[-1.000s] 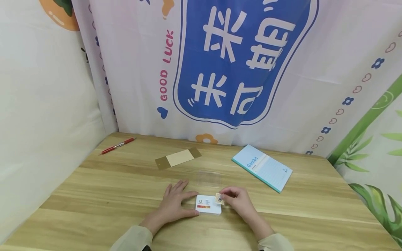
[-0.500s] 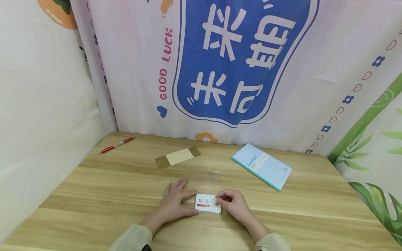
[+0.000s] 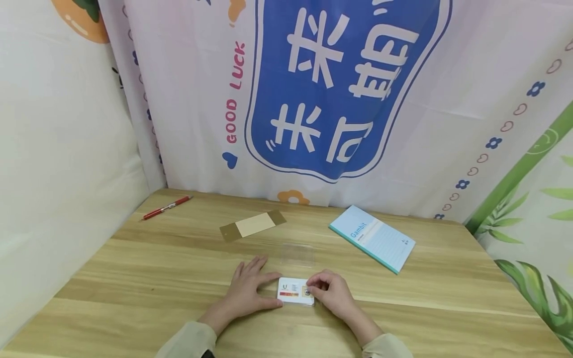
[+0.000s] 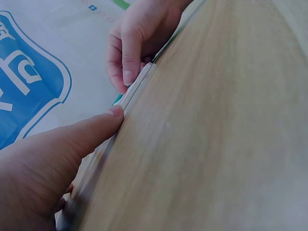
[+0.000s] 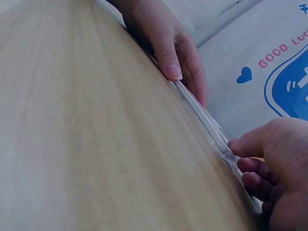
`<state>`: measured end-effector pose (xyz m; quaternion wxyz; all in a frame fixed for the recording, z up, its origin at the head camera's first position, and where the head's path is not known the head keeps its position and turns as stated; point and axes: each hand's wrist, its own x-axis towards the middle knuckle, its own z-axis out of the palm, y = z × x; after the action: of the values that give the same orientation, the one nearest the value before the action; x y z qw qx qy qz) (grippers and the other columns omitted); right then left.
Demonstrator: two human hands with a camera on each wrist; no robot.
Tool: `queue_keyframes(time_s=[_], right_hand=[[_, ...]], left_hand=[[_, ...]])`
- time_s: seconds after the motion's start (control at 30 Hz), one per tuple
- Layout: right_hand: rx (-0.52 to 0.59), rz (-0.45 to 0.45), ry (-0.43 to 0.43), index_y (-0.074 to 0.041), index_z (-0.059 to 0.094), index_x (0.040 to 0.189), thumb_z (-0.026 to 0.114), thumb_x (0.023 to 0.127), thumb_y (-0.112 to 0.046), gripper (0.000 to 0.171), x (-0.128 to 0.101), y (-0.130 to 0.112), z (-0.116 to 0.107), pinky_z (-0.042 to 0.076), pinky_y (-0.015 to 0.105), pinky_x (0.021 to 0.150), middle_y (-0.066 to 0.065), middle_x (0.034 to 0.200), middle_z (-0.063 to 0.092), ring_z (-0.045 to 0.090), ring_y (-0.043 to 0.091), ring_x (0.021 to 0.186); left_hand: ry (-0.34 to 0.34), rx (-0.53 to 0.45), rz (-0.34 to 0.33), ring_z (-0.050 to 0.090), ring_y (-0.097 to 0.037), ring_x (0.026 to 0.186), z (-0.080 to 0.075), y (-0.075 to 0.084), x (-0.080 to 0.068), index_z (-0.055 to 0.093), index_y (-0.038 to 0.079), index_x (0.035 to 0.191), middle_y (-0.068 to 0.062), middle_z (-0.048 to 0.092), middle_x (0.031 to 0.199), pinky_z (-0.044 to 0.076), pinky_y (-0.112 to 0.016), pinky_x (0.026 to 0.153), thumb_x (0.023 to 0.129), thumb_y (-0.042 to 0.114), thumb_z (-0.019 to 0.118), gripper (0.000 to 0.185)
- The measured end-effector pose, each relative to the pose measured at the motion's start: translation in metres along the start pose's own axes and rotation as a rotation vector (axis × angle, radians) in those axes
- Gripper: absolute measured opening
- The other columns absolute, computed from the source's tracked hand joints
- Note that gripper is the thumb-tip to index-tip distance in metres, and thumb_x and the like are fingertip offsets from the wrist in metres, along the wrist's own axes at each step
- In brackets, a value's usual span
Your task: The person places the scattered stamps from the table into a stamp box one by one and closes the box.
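Note:
A white printed card (image 3: 290,290) with a red-orange stripe lies in a shallow clear plastic case on the table. On its right end lies a small yellowish square (image 3: 306,291) with a dark round print. My right hand (image 3: 333,296) pinches that square at its right edge, thumb and forefinger close together. My left hand (image 3: 248,291) rests at the card's left side, the straight thumb and forefinger touching two corners. In the left wrist view the case (image 4: 136,88) shows edge-on between both hands. The right thumb (image 5: 248,144) touches the case's near end in the right wrist view.
Behind the card lies a clear plastic piece (image 3: 297,254). Farther back are a brown-and-cream card strip (image 3: 253,225), a red pen (image 3: 167,208) at left and a light-blue notebook (image 3: 372,238) at right. A printed curtain (image 3: 201,149) hangs behind the table.
The small square, held raised and tilted over the card's right end a second ago, now lies flat on it. My right hand has come down and slightly left; the left hand stays put.

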<state>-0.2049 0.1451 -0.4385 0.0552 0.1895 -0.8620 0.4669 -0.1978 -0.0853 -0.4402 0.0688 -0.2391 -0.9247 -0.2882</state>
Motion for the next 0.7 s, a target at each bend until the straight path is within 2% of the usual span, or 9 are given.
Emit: queue_keyframes(time_s=[0.37, 0.53, 0.7], right_hand=[[-0.001, 0.023, 0.004, -0.008, 0.064, 0.075, 0.067, 0.071, -0.001, 0.009, 0.001, -0.001, 0.0, 0.037, 0.02, 0.049, -0.004, 0.066, 0.05, 0.043, 0.008, 0.057], [0.085, 0.083, -0.012, -0.001, 0.063, 0.079, 0.064, 0.073, 0.001, 0.007, -0.002, -0.016, -0.006, 0.037, 0.019, 0.05, 0.0, 0.067, 0.052, 0.043, 0.01, 0.058], [0.172, 0.144, -0.004, 0.003, 0.061, 0.086, 0.061, 0.075, 0.001, 0.012, 0.0, -0.013, -0.014, 0.041, 0.021, 0.055, 0.005, 0.072, 0.055, 0.048, 0.014, 0.065]], left_hand=[[-0.001, -0.006, -0.005, 0.019, -0.037, 0.123, -0.002, 0.001, 0.0, 0.058, 0.022, 0.112, -0.019, 0.029, 0.134, 0.003, -0.058, 0.094, 0.063, 0.059, 0.062, 0.061], [-0.012, -0.011, -0.004, 0.018, -0.037, 0.123, -0.002, 0.001, -0.001, 0.056, 0.02, 0.116, -0.019, 0.028, 0.134, 0.003, -0.058, 0.094, 0.063, 0.06, 0.061, 0.066], [-0.01, -0.055, -0.008, 0.02, -0.037, 0.122, -0.005, -0.003, 0.002, 0.052, 0.016, 0.12, -0.018, 0.03, 0.134, 0.005, -0.056, 0.095, 0.064, 0.058, 0.063, 0.071]])
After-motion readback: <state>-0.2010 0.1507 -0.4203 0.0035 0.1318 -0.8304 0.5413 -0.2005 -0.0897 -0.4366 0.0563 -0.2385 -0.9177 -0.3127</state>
